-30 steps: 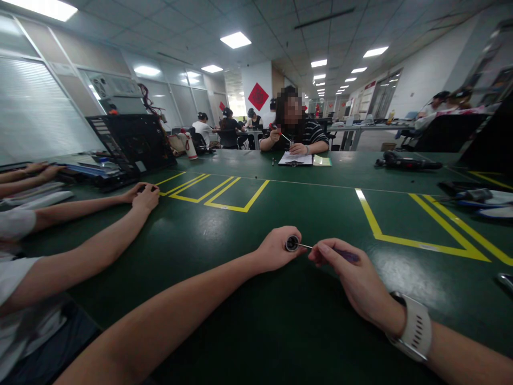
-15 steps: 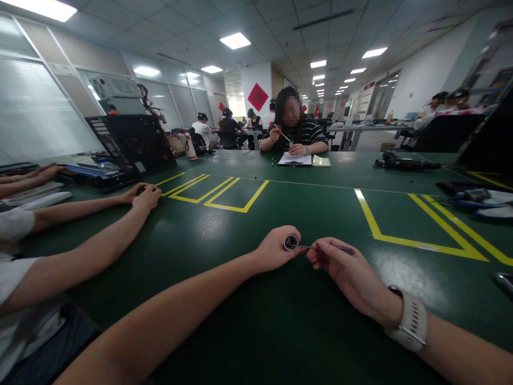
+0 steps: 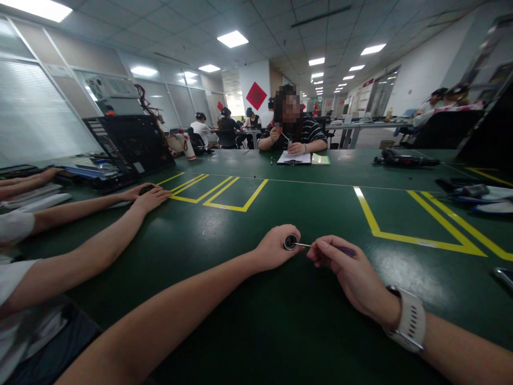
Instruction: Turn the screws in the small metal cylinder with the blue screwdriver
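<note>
My left hand [image 3: 277, 248] is closed around a small cylinder [image 3: 290, 242] with a silvery rim and a dark hollow end facing me; its far side is hidden by my fingers. Pinched in my right hand [image 3: 334, 262] is a slim screwdriver [image 3: 345, 249] with a dark purple handle and a thin metal shaft. The shaft points left, and its tip reaches the cylinder's open end. Whether the tip touches the inside I cannot tell. Both hands are held over the green table [image 3: 256, 331], close together.
Yellow tape outlines [image 3: 425, 245] mark the table. At left, a co-worker's hands [image 3: 150, 198] rest around a dark object. Across the table, a person works above a clipboard [image 3: 294, 158]. A black device [image 3: 404, 159] lies at far right, and a black computer case [image 3: 132, 144] stands at left.
My hands hold the same grip, with the screwdriver shaft still at the cylinder's open end. The neighbouring co-worker's nearer hand has shifted slightly to the right.
</note>
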Available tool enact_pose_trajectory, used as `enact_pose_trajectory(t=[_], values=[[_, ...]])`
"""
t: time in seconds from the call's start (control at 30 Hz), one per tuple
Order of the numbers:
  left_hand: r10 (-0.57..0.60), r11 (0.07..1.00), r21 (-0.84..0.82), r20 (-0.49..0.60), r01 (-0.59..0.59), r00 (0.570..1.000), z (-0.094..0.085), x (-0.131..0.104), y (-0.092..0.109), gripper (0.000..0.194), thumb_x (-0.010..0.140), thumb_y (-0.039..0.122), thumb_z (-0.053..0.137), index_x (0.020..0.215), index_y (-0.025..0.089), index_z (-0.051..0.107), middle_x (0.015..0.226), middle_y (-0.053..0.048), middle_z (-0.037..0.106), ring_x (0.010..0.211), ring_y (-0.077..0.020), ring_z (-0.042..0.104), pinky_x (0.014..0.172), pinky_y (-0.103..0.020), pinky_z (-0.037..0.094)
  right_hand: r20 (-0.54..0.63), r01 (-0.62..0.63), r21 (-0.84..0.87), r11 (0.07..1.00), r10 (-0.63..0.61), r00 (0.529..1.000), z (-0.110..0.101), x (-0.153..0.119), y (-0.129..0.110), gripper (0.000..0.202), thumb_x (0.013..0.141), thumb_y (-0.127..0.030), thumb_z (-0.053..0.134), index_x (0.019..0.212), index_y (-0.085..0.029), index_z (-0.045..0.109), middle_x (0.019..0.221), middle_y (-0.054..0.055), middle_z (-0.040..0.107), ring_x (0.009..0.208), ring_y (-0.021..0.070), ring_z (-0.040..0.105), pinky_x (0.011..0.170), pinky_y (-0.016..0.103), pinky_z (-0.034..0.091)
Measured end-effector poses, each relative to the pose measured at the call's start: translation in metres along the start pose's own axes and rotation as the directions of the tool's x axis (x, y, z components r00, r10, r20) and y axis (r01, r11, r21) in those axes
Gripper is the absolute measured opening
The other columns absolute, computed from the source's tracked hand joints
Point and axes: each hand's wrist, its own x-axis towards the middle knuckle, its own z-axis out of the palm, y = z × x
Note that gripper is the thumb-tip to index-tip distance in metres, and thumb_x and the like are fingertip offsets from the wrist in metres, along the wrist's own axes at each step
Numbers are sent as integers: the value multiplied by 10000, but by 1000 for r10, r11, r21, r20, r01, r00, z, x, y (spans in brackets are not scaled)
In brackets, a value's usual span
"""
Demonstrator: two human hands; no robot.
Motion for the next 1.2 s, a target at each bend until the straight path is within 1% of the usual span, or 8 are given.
enact_pose_trajectory(t=[0.1, 0.27, 0.53, 0.73, 0.97, 1.1, 1.2], values=[[-16, 1000, 11, -9, 16, 1000, 0, 0, 0, 144, 723, 243, 620, 698, 155, 509, 682, 26, 499, 636, -107, 461, 584, -226, 369, 17, -30, 46, 999, 29, 999, 0, 1, 0, 207, 767, -384, 631, 756, -179, 659, 765, 39, 646, 748, 166, 575, 686, 311, 427], [-15, 1000, -7, -8, 15, 1000, 0, 0, -2, 145, 727, 238, 619, 693, 155, 505, 677, 26, 491, 642, -108, 461, 583, -223, 376, 42, -63, 101, 993, 59, 997, -2, 2, 1, 199, 780, -375, 622, 781, -180, 664, 794, 42, 652, 766, 164, 580, 702, 308, 433], [-5, 1000, -15, -15, 5, 1000, 1, 0, -1, 148, 737, 236, 613, 694, 155, 498, 679, 29, 489, 631, -102, 454, 582, -222, 371, 31, -27, 86, 996, 25, 999, -3, 2, 3, 177, 793, -355, 615, 782, -184, 658, 796, 33, 645, 772, 160, 572, 701, 301, 426], [-14, 1000, -24, -20, 14, 1000, 1, 0, -1, 147, 744, 236, 609, 706, 157, 491, 684, 29, 487, 633, -103, 453, 585, -224, 368, 34, 15, 52, 999, -17, 999, -5, 2, 6, 173, 835, -343, 569, 814, -198, 661, 825, 27, 639, 804, 160, 564, 722, 305, 426], [-46, 999, 27, -12, 46, 999, 0, 0, 1, 151, 742, 247, 616, 709, 157, 500, 687, 24, 505, 639, -110, 464, 584, -228, 366, -23, 76, -23, 997, -77, 997, -4, 1, 5, 199, 817, -372, 581, 795, -189, 656, 808, 40, 639, 786, 175, 562, 716, 326, 426], [-62, 996, 66, -14, 63, 998, 0, 1, 2, 151, 735, 253, 624, 719, 158, 508, 696, 22, 518, 643, -114, 472, 584, -230, 365, -28, 115, -63, 991, -117, 993, -4, 1, 7, 194, 822, -372, 576, 800, -196, 655, 802, 28, 638, 776, 166, 558, 711, 318, 422], [-61, 995, 75, -16, 62, 998, 0, 1, 1, 149, 738, 253, 623, 717, 158, 509, 696, 22, 516, 649, -116, 477, 588, -231, 367, -28, 116, -100, 988, -119, 993, -4, 0, 8, 199, 825, -380, 573, 796, -200, 653, 792, 22, 636, 773, 166, 558, 711, 320, 420]])
